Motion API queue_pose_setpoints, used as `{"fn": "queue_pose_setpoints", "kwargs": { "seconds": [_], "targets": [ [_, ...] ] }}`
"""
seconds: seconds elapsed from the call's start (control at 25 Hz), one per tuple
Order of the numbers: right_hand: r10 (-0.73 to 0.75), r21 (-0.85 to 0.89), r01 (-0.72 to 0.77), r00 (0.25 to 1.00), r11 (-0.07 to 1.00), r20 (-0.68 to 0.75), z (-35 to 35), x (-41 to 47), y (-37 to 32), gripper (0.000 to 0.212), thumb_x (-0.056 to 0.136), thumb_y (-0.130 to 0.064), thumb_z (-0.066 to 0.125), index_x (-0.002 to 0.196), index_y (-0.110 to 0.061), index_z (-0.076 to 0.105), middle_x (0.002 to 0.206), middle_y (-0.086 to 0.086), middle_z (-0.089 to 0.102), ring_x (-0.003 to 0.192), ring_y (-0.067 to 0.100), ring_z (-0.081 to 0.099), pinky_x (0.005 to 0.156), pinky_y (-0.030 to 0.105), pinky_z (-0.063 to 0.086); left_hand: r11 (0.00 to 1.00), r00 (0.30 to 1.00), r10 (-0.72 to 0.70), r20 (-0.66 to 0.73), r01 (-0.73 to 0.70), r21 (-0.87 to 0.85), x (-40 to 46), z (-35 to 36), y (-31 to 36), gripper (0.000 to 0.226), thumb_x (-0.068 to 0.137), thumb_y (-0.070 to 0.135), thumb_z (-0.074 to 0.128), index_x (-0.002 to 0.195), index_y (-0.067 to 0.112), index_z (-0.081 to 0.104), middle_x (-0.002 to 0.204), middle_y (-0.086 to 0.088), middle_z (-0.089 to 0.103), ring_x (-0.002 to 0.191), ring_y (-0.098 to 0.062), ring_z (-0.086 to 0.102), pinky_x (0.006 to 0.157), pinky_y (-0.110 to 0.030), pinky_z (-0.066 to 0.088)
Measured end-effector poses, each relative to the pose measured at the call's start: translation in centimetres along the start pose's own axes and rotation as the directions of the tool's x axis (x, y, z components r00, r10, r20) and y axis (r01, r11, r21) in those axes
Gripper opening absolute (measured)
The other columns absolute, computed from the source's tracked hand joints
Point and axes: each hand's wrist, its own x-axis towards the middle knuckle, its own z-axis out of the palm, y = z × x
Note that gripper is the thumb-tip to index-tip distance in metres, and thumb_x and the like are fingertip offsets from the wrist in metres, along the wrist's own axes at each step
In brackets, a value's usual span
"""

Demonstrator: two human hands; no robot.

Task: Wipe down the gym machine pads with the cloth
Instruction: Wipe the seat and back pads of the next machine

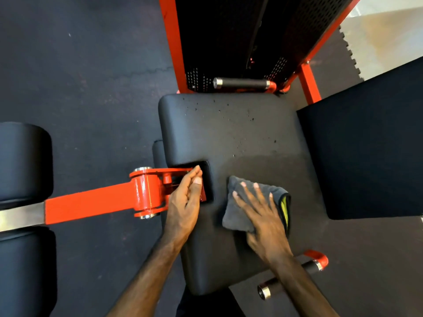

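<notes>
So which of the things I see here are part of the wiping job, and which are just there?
Part of the job:
- grey cloth under the right hand
- seat pad, droplets at its far end
- back pad
- roller pads
- left hand, resting at the seat's notch

Just there:
- orange lever arm
- grip handles
- rubber floor

**Even indoor light, daylight glare at one corner, wide-angle bend**

The scene is moderately bright under soft overhead light. The upper right corner, where pale floor shows, is washed out by strong daylight. The black seat pad takes a dull grey sheen across its middle, with dark specks showing crisply against it. The orange arm carries small glossy highlights near its pivot. Soft shadows sit under the right hand and the cloth, thrown toward the lower left. The perforated black panel at the top sinks into near-black with little detail. Straight edges bow toward the frame borders, and the fingertips look slightly smeared.
</notes>
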Motion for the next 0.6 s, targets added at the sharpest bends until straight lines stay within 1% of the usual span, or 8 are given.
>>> {"fn": "queue_pose_setpoints", "kwargs": {
  "seconds": [0.08, 0.12, 0.2, 0.28, 0.36, 0.44, 0.52, 0.6],
  "targets": [
    [0.187, 0.081, -0.183, 0.981, 0.98, -0.053, 0.0, 3.9, -1.1, 0.112, 0.06, -0.008, 0.065, 0.165, -0.031, 0.031, 0.176, -0.011, 0.008, 0.164, 0.026, -0.001, 0.128, 0.065, 0.013, 0.999, 0.998, 0.04, -0.038, -0.039, 0.022, 0.0, 0.3, -0.1, 0.04, 0.111, 0.03, 0.051, 0.148, 0.019, 0.06, 0.141, 0.009, 0.068, 0.134, -0.004, 0.061, 0.117, -0.032, 0.047],
    [0.224, 0.108, -0.217, 0.973, 0.97, -0.062, -0.1, 6.1, -2.4, 0.108, 0.062, -0.01, 0.061, 0.164, -0.031, 0.032, 0.176, -0.011, 0.009, 0.164, 0.027, -0.003, 0.129, 0.063, 0.009, 0.996, 0.995, 0.07, -0.068, -0.067, 0.053, 0.0, 0.5, -0.1, 0.039, 0.111, 0.029, 0.05, 0.147, 0.018, 0.062, 0.14, 0.009, 0.069, 0.133, -0.004, 0.061, 0.115, -0.029, 0.048],
    [0.136, 0.084, -0.132, 0.989, 0.988, -0.052, -0.3, 8.1, -4.7, 0.106, 0.066, -0.01, 0.064, 0.164, -0.031, 0.032, 0.177, -0.009, 0.007, 0.163, 0.029, -0.006, 0.129, 0.063, 0.007, 0.973, 0.975, 0.177, -0.133, -0.153, 0.174, -0.1, 0.7, 0.0, 0.037, 0.112, 0.027, 0.047, 0.143, 0.015, 0.064, 0.137, 0.008, 0.069, 0.131, -0.006, 0.061, 0.112, -0.029, 0.049],
    [-0.064, 0.011, 0.064, 0.998, 0.998, -0.008, -0.1, 6.4, -4.6, 0.112, 0.062, -0.01, 0.069, 0.165, -0.031, 0.03, 0.177, -0.008, 0.004, 0.163, 0.03, -0.005, 0.128, 0.065, 0.01, 0.896, 0.93, 0.332, -0.157, -0.259, 0.361, 0.0, 0.7, 0.2, 0.037, 0.112, 0.025, 0.045, 0.14, 0.013, 0.065, 0.138, 0.005, 0.066, 0.131, -0.012, 0.059, 0.113, -0.037, 0.046],
    [-0.112, 0.033, 0.112, 0.994, 0.993, 0.005, -0.1, 3.0, -2.5, 0.115, 0.057, -0.011, 0.066, 0.165, -0.031, 0.031, 0.177, -0.009, 0.007, 0.164, 0.028, 0.002, 0.126, 0.067, 0.016, 0.802, 0.892, 0.426, -0.148, -0.297, 0.518, 0.8, 0.6, 0.5, 0.039, 0.11, 0.026, 0.046, 0.142, 0.012, 0.063, 0.145, 0.001, 0.062, 0.139, -0.02, 0.053, 0.117, -0.046, 0.04],
    [0.024, 0.086, -0.02, 0.999, 0.996, -0.046, -0.1, 2.1, -0.5, 0.114, 0.057, -0.009, 0.062, 0.164, -0.031, 0.032, 0.176, -0.011, 0.009, 0.164, 0.026, 0.006, 0.124, 0.069, 0.021, 0.741, 0.888, 0.437, -0.141, -0.267, 0.617, 1.6, 0.7, 0.5, 0.045, 0.109, 0.027, 0.048, 0.15, 0.01, 0.057, 0.157, -0.004, 0.053, 0.153, -0.023, 0.04, 0.124, -0.053, 0.032],
    [0.205, 0.162, -0.186, 0.972, 0.969, -0.112, -0.2, 5.8, -0.6, 0.11, 0.06, -0.008, 0.058, 0.164, -0.032, 0.033, 0.176, -0.011, 0.012, 0.164, 0.025, 0.004, 0.126, 0.068, 0.016, 0.674, 0.898, 0.432, -0.085, -0.259, 0.692, 2.3, 1.2, 0.0, 0.053, 0.109, 0.027, 0.049, 0.157, 0.007, 0.047, 0.166, -0.008, 0.042, 0.161, -0.024, 0.026, 0.128, -0.058, 0.025],
    [0.301, 0.209, -0.274, 0.947, 0.939, -0.11, -0.8, 10.8, -2.4, 0.105, 0.062, -0.013, 0.051, 0.163, -0.033, 0.034, 0.175, -0.01, 0.015, 0.164, 0.025, 0.003, 0.129, 0.063, 0.008, 0.6, 0.899, 0.438, -0.022, -0.274, 0.752, 3.1, 1.6, -0.8, 0.057, 0.108, 0.026, 0.048, 0.161, 0.005, 0.041, 0.171, -0.011, 0.034, 0.163, -0.025, 0.019, 0.13, -0.059, 0.02]
  ]
}}
